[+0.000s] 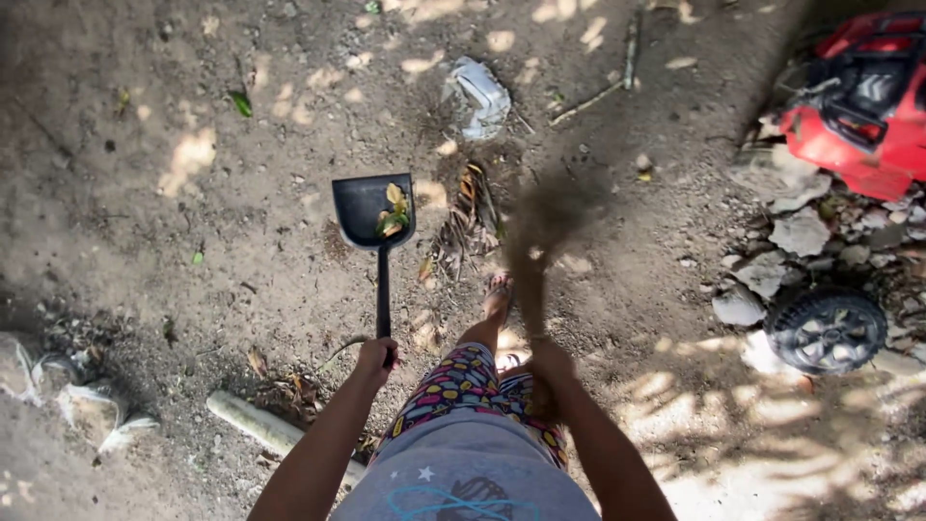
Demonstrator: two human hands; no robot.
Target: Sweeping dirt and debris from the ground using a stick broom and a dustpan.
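Left hand (376, 355) is clenched on the handle of a black dustpan (372, 210) (couple of leaves in it) hovering over the dirt ground (174, 222). Right hand (550, 359) grips a blurry broom (540, 241) beside it.

An outdoor home yard is shown: bare dirt ground (193, 251) dappled with sunlight, scattered dry leaves (468, 207), broken rubble (801, 236), and a red toy car (863, 106) are seen.

Black dustpan (371, 207) holds green-yellow leaves (393, 212); red mower (863, 106); multicoloured patterned shorts (463, 384).
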